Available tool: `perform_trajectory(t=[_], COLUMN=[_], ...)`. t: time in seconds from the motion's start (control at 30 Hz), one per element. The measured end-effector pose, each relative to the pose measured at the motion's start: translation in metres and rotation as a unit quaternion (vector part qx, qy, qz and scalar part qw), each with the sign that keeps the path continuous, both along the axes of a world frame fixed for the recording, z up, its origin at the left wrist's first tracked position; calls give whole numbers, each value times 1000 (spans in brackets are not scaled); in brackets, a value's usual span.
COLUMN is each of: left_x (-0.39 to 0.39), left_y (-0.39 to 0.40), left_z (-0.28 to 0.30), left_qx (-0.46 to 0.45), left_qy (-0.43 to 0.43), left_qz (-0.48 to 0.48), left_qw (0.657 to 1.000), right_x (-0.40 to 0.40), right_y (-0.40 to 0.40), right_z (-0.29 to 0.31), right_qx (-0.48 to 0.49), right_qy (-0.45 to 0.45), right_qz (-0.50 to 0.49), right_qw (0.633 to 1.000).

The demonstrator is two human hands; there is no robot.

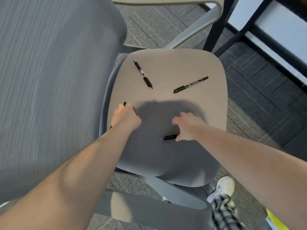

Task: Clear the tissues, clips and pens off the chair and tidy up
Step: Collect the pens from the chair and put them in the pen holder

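Note:
A grey chair seat [191, 63] holds several black pens. One pen [143, 74] lies at the back left of the seat, and a black marker [190, 85] lies at the back right. My left hand [124, 117] is closed around a black pen [124, 103] near the seat's left edge, with only the pen's tip showing above the fingers. My right hand [186, 125] rests on the seat's middle, its fingers touching the end of another black pen [168, 137] that lies flat. No tissues or clips are visible.
The chair's mesh backrest [49, 80] fills the left side. Grey armrests [199, 27] curve at the back and front [157, 206]. A dark table leg [214, 27] stands at the back right. My shoe [224, 186] is on the carpet floor [265, 105].

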State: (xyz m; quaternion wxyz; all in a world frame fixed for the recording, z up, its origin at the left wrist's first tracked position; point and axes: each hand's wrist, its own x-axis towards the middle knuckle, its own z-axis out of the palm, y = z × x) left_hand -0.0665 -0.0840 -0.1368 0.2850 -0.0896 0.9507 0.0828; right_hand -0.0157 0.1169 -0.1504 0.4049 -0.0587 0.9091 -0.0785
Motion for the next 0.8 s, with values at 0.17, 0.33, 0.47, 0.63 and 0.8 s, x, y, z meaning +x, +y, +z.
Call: perform_trajectory(t=[0.17, 0.33, 0.47, 0.63, 0.8], left_x=[1, 8, 6, -6, -20], left_y=[3, -1, -5, -7, -6], left_z=[-14, -29, -38, -39, -41], left_qx=[-69, -58, -63, -86, -17], left_qy=[34, 15, 3, -17, 66], left_qz=[-21, -57, -65, -60, -107], left_qw=[997, 997, 996, 994, 992], right_x=[-1, -1, -10, -35, -62], right_y=[-2, 0, 2, 10, 23], right_z=[-12, -14, -13, -13, -16], right_qx=[19, 2, -42, -73, -40], right_qy=[37, 90, 146, 218, 289], right_qz=[46, 65, 21, -23, -75], right_qw=[998, 994, 988, 973, 954])
